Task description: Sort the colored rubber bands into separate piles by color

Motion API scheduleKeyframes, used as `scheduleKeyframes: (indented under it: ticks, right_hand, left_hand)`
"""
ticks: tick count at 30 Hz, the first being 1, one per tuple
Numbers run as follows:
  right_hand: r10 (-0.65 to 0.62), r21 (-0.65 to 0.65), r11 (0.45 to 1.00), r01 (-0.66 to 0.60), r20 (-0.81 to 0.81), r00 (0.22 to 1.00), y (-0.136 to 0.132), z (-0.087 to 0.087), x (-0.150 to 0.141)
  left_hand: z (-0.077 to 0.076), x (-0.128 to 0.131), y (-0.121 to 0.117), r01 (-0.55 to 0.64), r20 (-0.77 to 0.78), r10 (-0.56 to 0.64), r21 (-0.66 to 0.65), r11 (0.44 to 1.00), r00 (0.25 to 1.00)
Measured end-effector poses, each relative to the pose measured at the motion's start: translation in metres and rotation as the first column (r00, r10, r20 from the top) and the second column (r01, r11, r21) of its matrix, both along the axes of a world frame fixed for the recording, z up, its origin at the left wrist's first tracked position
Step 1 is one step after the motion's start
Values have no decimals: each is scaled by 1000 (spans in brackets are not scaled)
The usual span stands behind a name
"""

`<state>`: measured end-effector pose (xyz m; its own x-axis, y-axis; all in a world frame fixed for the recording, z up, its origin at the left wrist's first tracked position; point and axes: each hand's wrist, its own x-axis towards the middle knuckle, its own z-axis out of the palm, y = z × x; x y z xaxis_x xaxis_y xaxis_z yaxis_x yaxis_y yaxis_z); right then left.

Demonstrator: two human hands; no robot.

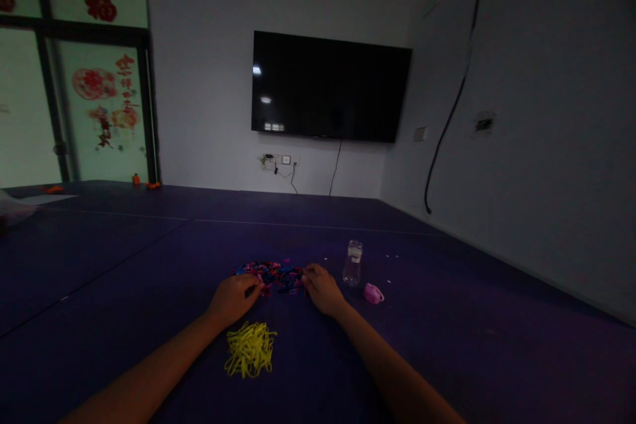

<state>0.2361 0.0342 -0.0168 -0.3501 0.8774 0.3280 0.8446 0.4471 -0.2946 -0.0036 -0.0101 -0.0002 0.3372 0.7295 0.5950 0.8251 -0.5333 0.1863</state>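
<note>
A loose pile of small mixed-colour elastic bands point(279, 274), pink, red, blue and dark, lies on the purple surface in front of me. At its left edge, my left hand point(233, 299) has thumb and fingertips pinched together beside a pink band; what they hold is too small to make out. My right hand point(322, 290) reaches the pile's right edge with its fingers curled together, and their tips are partly hidden. Nearer to me lies a separate heap of yellow elastic bands point(250, 349), with neither hand touching it.
Right of my right hand stands an open clear bottle point(352, 265), with a pink lid point(373, 293) beside it. Small white bits point(389, 281) lie farther right. A television point(330, 87) hangs on the far wall, and a black cable point(450, 119) runs down the right wall.
</note>
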Motion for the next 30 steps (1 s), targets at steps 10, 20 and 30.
scheduleKeyframes:
  ticks: [10,20,30]
  right_hand:
    - [-47,-29,998,50,74,996,-2,-3,-4]
    - [-9,-15,1000,8,-14,1000,5,-4,0]
    - [-43,-22,999,42,-34,999,3,-2,-1]
  left_hand:
    - [2,1,-2,8,-23,-8,-4,1000,1000]
    - [-2,-1,2,16,-24,-17,-15,1000,1000]
    - [-1,0,1,31,-24,-31,-7,999,999]
